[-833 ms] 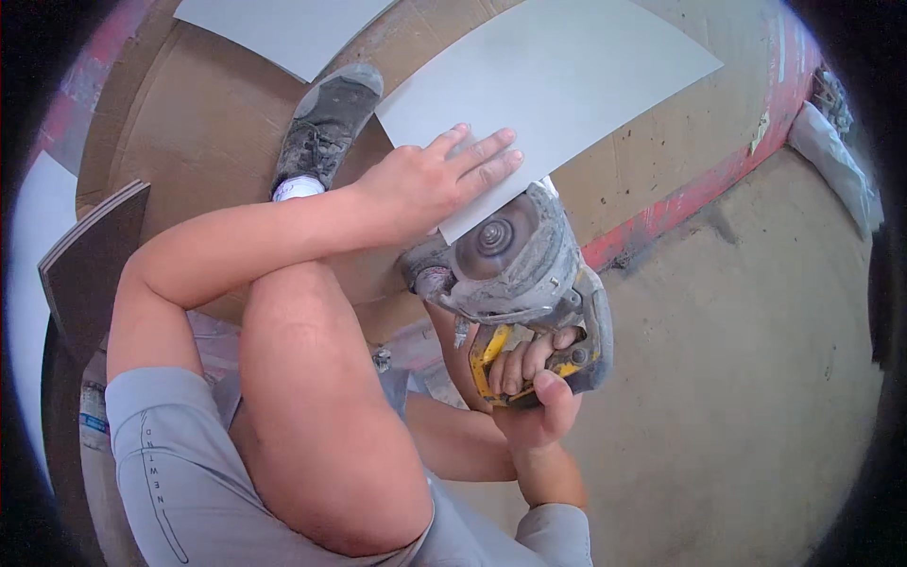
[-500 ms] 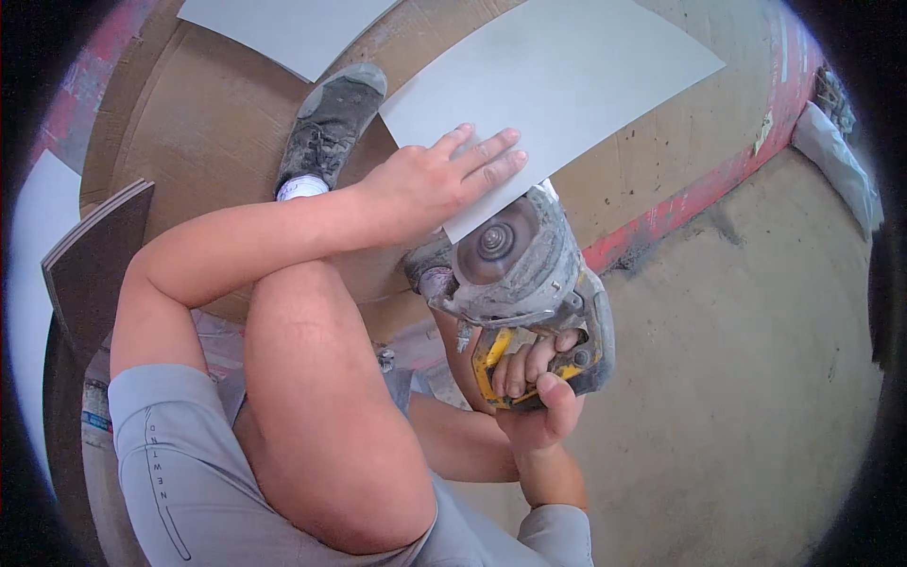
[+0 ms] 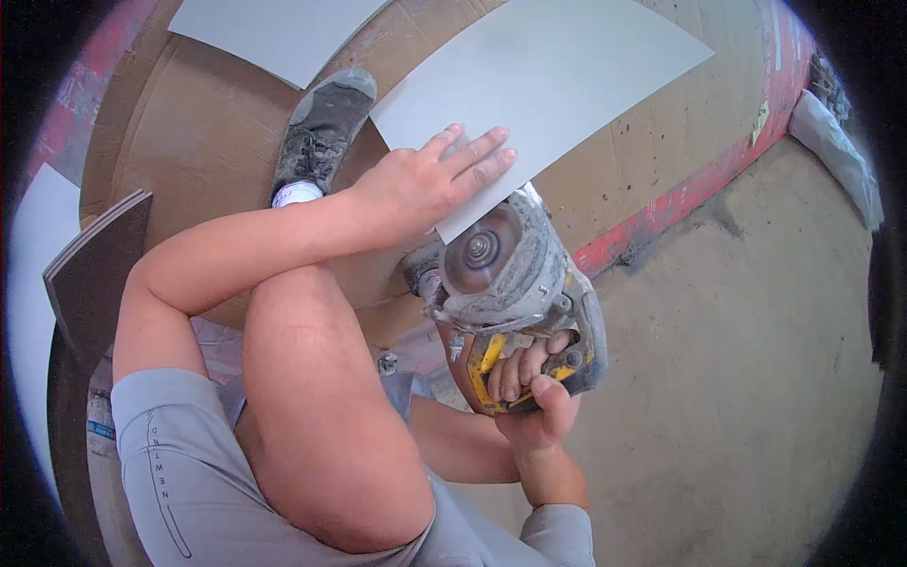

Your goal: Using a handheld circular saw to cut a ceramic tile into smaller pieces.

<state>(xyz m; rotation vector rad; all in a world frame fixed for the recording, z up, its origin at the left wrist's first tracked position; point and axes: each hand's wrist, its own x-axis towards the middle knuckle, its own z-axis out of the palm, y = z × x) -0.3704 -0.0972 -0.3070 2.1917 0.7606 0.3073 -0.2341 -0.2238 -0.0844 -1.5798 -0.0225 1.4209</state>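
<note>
My left hand (image 3: 430, 184) lies with its fingers spread on the near end of a white panel (image 3: 557, 85), pressing it flat. Below that end, my right hand (image 3: 534, 378) wraps round the yellow and black handle of a dusty circular saw (image 3: 534, 269). The saw's round blade (image 3: 479, 249), with a bolt at its hub, faces up beside the panel's near corner. Whether the blade touches the panel's edge I cannot tell. Part of the far side of the saw's base is hidden by the panel.
Under the panel lies brown cardboard (image 3: 208, 123) with a red strip (image 3: 661, 213) along its right edge. Another white panel (image 3: 274, 33) lies at the far left. Dark boards (image 3: 99, 274) stand on the left. A grey plastic sheet (image 3: 836, 156) is at the far right. My shoe (image 3: 321, 132) rests on the cardboard.
The whole view has shifted slightly, so things sit a little further left. My right hand keeps its grip on the saw, and my left hand stays on the panel.
</note>
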